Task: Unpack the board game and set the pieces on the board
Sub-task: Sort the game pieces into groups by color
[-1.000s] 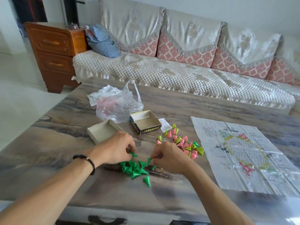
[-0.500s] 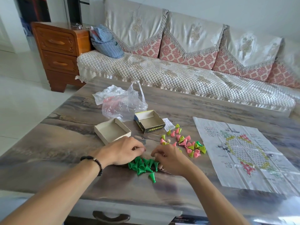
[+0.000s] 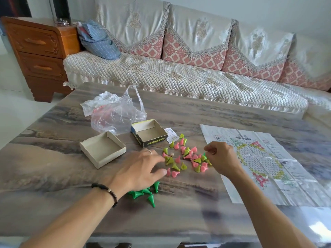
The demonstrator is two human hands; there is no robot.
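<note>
The pink and yellow-green pieces (image 3: pixel 186 156) lie scattered on the desk (image 3: pixel 53 176) between the two hands, just left of the paper board (image 3: pixel 268 163), and a separate heap of dark green pieces (image 3: pixel 146 192) sits nearer the person, partly under the left wrist. None stands on the board yet.

The left hand (image 3: pixel 138 170) hovers flat over the left edge of the scatter, fingers spread and nearly straight, holding nothing; its fingertips are touching or almost touching the nearest pieces. The right hand (image 3: pixel 222 158) is at the right edge with its fingers curled in; whether it pinches a piece I cannot tell, since the fingertips face away from the camera.

These pieces look like small hollow plastic cones with a flared base: very light, stiff, smooth and likely to skid or roll in an arc if nudged (a flick would send them off). Each is best taken by a thumb-and-finger pinch on the narrow upper stem, so the wide base goes down first. Most lie toppled, long axes level with the desk and tips pointing every which way; a few near the open box tray (image 3: pixel 149 132) seem upright. The board is thin creased paper, so it will probably shift or lift if pressed sideways.
</note>
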